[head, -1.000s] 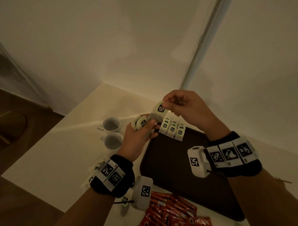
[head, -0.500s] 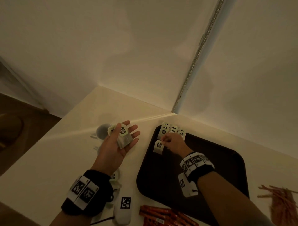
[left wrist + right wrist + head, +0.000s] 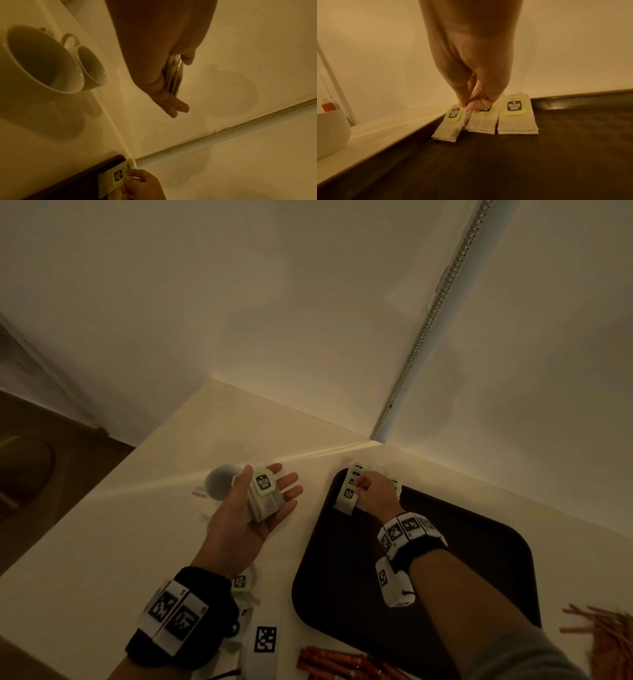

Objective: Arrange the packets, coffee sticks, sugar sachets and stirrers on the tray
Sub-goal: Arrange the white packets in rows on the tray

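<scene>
Right hand: I am seeing my right hand [image 3: 373, 491] down at the far left corner of the tray [image 3: 479, 542], fingertips [image 3: 471, 104] pinched together on the tag end of one tea packet [image 3: 449, 125].

Held packet: it is lying flat on the tray floor, just beside the left rim, long axis running near to far with the tag at the far end; it is slightly skewed toward the neighbouring stack.

Row on tray: the placed packets [image 3: 517, 117] are sitting side by side along the far edge, tags far, bodies pointing near; the held one is forming the left end of that row.

Left hand: my left hand [image 3: 253, 508] is hovering palm up over the table [image 3: 102, 542], left of the tray, fingers straight and relaxed, with a small stack of spare packets [image 3: 265, 496] resting across the palm under the thumb.

Deciding relation: the spare stack is lying to the left of the right hand and a little nearer to me, well apart from the row; I am judging that the right hand is the nearer one to the row and must cross leftward to fetch the next packet.

Cups: two white cups [image 3: 51, 60] are standing on the table beyond the left hand.

Waiting items: coffee sticks [image 3: 342, 662] are lying off the tray's near edge, stirrers [image 3: 606, 635] off its near right corner.
</scene>
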`<state>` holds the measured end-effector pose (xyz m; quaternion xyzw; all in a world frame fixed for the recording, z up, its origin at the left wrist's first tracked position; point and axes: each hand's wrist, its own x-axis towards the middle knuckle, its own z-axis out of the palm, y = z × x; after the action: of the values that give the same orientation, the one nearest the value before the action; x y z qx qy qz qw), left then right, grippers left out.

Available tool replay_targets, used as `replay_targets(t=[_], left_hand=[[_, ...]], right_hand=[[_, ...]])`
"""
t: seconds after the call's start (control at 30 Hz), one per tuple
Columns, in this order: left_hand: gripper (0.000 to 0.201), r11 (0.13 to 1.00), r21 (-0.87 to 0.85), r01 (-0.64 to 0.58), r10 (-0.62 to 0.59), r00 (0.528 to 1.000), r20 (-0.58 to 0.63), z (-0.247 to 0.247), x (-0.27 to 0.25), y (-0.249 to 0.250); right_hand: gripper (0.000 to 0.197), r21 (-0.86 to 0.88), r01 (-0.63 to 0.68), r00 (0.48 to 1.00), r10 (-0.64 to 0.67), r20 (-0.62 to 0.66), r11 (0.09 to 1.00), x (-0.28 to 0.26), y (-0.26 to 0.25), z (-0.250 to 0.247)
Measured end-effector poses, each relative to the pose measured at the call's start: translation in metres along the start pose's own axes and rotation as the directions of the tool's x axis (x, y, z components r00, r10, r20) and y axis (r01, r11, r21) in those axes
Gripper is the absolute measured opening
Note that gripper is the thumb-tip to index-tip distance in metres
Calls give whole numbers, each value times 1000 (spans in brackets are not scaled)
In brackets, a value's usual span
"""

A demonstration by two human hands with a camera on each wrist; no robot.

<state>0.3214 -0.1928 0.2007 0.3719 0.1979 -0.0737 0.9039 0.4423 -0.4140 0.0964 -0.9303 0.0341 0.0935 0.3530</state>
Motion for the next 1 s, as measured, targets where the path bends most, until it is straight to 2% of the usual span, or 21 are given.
replay_targets(t=[0.13,0.2,0.23,0.33,0.4,0.57,0.67,0.8,0.87,0.93,1.0], left_hand=[[50,997,78,25,-26,999,19,3,-1,-1],[52,990,142,24,-28,999,25,5,-2,-2],[52,984,180,17,-23,999,28,7,-2,-2],[52,966,259,-21,8,999,53,15,-4,-3],[52,965,258,-39,20,997,74,21,-5,-1],[62,974,219,-48,24,993,112,26,-5,4],[56,983,167,-76,55,990,128,28,-7,4],[29,978,160,-136,108,979,174,33,-13,2],[21,978,161,-131,100,977,190,37,-16,1],[23,981,158,-112,79,975,206,41,-19,0],[34,987,142,-75,39,970,238,44,-23,-1]], right_hand=[[11,45,31,993,-26,-112,999,-6,-18,-6],[12,216,174,981,-151,-118,961,-22,-48,-15],[13,297,273,962,-255,-101,915,-35,-67,-21],[19,326,536,824,-567,1,779,-72,-114,-38],[24,285,615,761,-648,32,736,-85,-131,-46],[10,201,652,751,-659,-41,731,-92,-141,-65],[7,218,634,768,-638,-61,742,-98,-153,-87],[7,56,683,729,-684,15,728,-107,-176,-114],[8,17,680,732,-679,59,733,-110,-184,-121],[6,-9,670,740,-667,89,742,-113,-192,-125],[5,-39,660,749,-653,112,750,-116,-198,-128]])
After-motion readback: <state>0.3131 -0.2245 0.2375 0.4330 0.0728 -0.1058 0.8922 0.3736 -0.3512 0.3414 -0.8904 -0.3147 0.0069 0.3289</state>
